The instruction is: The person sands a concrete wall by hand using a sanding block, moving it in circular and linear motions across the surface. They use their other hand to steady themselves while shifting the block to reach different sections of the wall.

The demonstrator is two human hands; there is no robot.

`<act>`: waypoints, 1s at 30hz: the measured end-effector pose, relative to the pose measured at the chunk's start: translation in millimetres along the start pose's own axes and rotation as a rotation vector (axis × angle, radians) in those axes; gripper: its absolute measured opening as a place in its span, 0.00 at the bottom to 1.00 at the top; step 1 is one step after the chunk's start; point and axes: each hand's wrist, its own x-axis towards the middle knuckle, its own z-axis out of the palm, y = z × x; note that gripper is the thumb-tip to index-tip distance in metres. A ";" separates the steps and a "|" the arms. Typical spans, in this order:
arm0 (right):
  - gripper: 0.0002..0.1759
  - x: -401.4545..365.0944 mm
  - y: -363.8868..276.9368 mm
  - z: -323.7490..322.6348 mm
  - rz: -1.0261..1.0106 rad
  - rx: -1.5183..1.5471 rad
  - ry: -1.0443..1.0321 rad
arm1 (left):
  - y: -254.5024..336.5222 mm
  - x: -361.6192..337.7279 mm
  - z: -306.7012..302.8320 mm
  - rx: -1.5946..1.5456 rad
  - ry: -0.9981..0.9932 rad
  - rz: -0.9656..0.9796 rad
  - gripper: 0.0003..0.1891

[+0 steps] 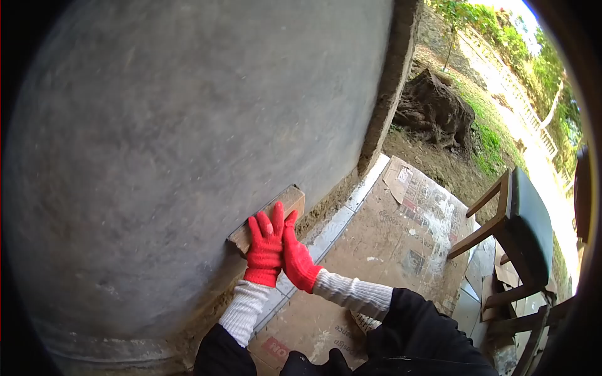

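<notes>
Both my hands wear red knit gloves with pale ribbed cuffs. A flat wooden block (294, 198) rests tilted against the grey plastered wall (175, 138), low down near its bottom edge. My left hand (266, 245) lies over the block, fingers extended upward and holding it against the wall. Close beside it, my right hand (299, 258) grips the lower right side of the block, its fingertips near the left hand's. The underside of the block and part of the right fingers are hidden.
Stained cardboard (370, 244) covers the floor along the wall, beside a strip of pale tiles (335, 222). A chair with a dark seat (530, 219) stands at right. Beyond the wall's rough edge (392, 94) are a tree stump (434, 108) and grass.
</notes>
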 end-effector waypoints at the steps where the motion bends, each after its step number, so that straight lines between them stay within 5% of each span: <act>1: 0.33 3.5 -12.0 1.5 0.135 0.266 0.015 | -1.0 0.5 1.2 -0.044 0.079 -0.020 0.29; 5: 0.32 12.0 7.0 12.5 -0.390 0.018 0.080 | -10.8 1.0 -15.2 -0.277 0.125 -0.023 0.24; 7: 0.34 27.8 0.8 10.0 -0.291 0.312 0.036 | -28.3 4.5 -30.5 -0.495 -0.031 0.068 0.23; 9: 0.40 46.7 -14.0 -1.4 0.167 0.643 -0.131 | -39.5 10.4 -47.6 -0.604 -0.069 0.115 0.21; 11: 0.48 41.4 -35.3 -19.5 0.211 0.422 -0.049 | -40.2 6.7 -57.5 -0.799 -0.085 -0.028 0.21; 13: 0.51 54.6 -53.2 -40.8 0.306 0.409 0.328 | -40.5 5.5 -74.9 -0.694 -0.009 0.018 0.19; 17: 0.51 171.8 -28.7 -157.1 0.184 1.027 0.573 | -57.6 -34.1 -86.2 -0.565 0.010 0.106 0.20; 18: 0.50 207.2 -5.8 -184.9 0.165 0.941 0.679 | -59.9 -41.4 -86.7 -0.521 0.015 0.087 0.19; 19: 0.49 207.1 -10.8 -197.6 0.119 1.074 0.597 | -60.1 -45.0 -85.5 -0.519 0.008 0.091 0.19; 23: 0.64 145.5 -6.9 -113.3 -0.007 0.444 0.602 | -56.7 -22.6 -70.8 -0.390 -0.107 0.192 0.20; 25: 0.63 134.9 3.0 -78.1 -0.057 0.396 0.596 | -57.9 -12.8 -61.2 -0.335 -0.148 0.205 0.20; 27: 0.62 159.2 -4.3 -110.7 -0.129 0.359 0.742 | -77.0 -15.6 -60.5 -0.104 -0.123 0.213 0.20; 30: 0.55 201.2 -20.4 -205.0 0.001 0.768 0.649 | -111.0 -21.7 -70.5 0.110 -0.216 0.059 0.21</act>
